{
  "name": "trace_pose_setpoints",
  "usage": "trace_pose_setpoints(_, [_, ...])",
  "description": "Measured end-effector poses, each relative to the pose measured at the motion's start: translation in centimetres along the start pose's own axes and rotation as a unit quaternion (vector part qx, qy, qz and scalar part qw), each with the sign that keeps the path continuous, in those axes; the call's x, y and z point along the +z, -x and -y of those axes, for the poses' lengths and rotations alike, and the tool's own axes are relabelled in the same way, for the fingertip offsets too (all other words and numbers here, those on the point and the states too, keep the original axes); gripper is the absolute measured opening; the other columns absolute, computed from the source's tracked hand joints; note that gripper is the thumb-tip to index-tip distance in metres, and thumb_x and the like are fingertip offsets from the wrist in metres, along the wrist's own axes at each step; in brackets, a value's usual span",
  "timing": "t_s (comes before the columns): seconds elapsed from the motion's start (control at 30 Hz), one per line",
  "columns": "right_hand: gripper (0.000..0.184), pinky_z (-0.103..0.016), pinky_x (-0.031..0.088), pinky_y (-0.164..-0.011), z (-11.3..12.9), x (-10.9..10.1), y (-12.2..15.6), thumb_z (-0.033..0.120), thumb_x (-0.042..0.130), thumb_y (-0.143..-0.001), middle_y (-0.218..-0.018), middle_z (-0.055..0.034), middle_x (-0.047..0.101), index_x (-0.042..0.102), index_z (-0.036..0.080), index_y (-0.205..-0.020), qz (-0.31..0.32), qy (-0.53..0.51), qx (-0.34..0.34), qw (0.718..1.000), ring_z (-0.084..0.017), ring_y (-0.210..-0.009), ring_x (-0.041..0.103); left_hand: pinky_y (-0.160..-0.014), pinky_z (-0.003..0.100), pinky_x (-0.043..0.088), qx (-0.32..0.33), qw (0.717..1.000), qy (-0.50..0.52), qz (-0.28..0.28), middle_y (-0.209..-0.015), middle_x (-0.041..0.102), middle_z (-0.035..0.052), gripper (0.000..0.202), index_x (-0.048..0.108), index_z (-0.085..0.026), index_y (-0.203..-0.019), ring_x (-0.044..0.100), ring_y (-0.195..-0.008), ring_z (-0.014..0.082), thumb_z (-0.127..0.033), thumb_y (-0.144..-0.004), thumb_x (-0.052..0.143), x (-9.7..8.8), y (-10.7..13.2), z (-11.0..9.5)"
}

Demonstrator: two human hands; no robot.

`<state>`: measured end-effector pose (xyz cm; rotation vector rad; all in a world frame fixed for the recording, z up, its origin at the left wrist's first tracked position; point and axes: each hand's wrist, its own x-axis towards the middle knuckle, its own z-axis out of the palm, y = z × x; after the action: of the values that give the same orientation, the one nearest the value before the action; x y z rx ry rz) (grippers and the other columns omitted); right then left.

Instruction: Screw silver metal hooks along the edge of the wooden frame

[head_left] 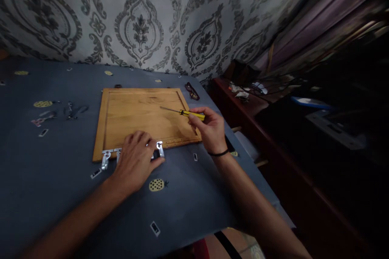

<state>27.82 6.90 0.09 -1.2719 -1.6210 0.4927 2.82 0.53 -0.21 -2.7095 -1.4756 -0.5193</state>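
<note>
A framed wooden panel, probably a cabinet door, lies flat on the cloth-covered table. Along its near edge sits a shiny metal hinge bracket with arms that stick out past the wood. My left hand covers the middle of this bracket, its fingers bent over the panel's edge and its thumb beside the bracket's right end. In my right hand is a yellow-handled screwdriver, held above the panel's right side. Its shaft points left, and the tip appears clear of the wood. Small dark holes dot the near edge, right of the bracket.
Eyeglasses lie beyond the panel's right corner. Loose metal pieces and a small clear bag are at the left. A patterned curtain hangs behind the table. To the right stands dark red furniture with cables and clutter.
</note>
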Motion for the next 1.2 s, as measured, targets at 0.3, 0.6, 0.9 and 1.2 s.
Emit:
trace_pose_setpoints(0.3, [0.036, -0.029, 0.061, -0.055, 4.7, 0.7, 1.9, 0.058, 0.087, -0.086, -0.097, -0.0037, 0.081, 0.075, 0.026, -0.097, -0.083, -0.189, -0.028, 0.978, -0.013, -0.061, 0.069, -0.099, 0.048, 0.049, -0.020, 0.997, 0.017, 0.067, -0.113, 0.074, 0.0115, 0.033, 0.077, -0.012, -0.112, 0.062, -0.116, 0.0329, -0.040, -0.096, 0.082, -0.7, -0.4, -0.1])
trace_pose_setpoints(0.6, [0.025, -0.028, 0.059, -0.049, 6.4, 1.4, 4.0, 0.050, 0.072, -0.101, -0.092, -0.0006, 0.077, 0.066, 0.027, -0.097, -0.084, -0.127, -0.076, 0.985, -0.012, -0.054, 0.068, -0.098, 0.047, 0.051, -0.006, 0.999, 0.006, 0.050, -0.110, 0.074, 0.0112, 0.032, 0.078, -0.013, -0.106, 0.064, -0.114, 0.0324, -0.043, -0.095, 0.084, -0.8, -0.4, -0.2])
trace_pose_setpoints(0.9, [0.018, -0.029, 0.059, -0.050, 5.7, 1.8, 4.5, 0.046, 0.069, -0.104, -0.095, -0.0023, 0.078, 0.068, 0.027, -0.103, -0.069, -0.086, -0.087, 0.990, -0.013, -0.057, 0.069, -0.099, 0.048, 0.050, -0.006, 0.999, 0.028, 0.030, -0.109, 0.075, 0.0136, 0.033, 0.079, -0.010, -0.106, 0.063, -0.114, 0.0346, -0.039, -0.092, 0.086, -0.6, -0.4, -0.3])
trace_pose_setpoints(1.2, [0.010, -0.023, 0.059, -0.047, 5.0, 1.9, 4.1, 0.035, 0.075, -0.101, -0.093, 0.0014, 0.080, 0.073, 0.025, -0.103, -0.077, -0.149, -0.114, 0.979, -0.011, -0.056, 0.070, -0.097, 0.049, 0.051, -0.007, 0.999, 0.028, 0.017, -0.108, 0.076, 0.0128, 0.036, 0.079, -0.010, -0.106, 0.065, -0.112, 0.0348, -0.041, -0.090, 0.089, -0.4, -0.4, -0.4])
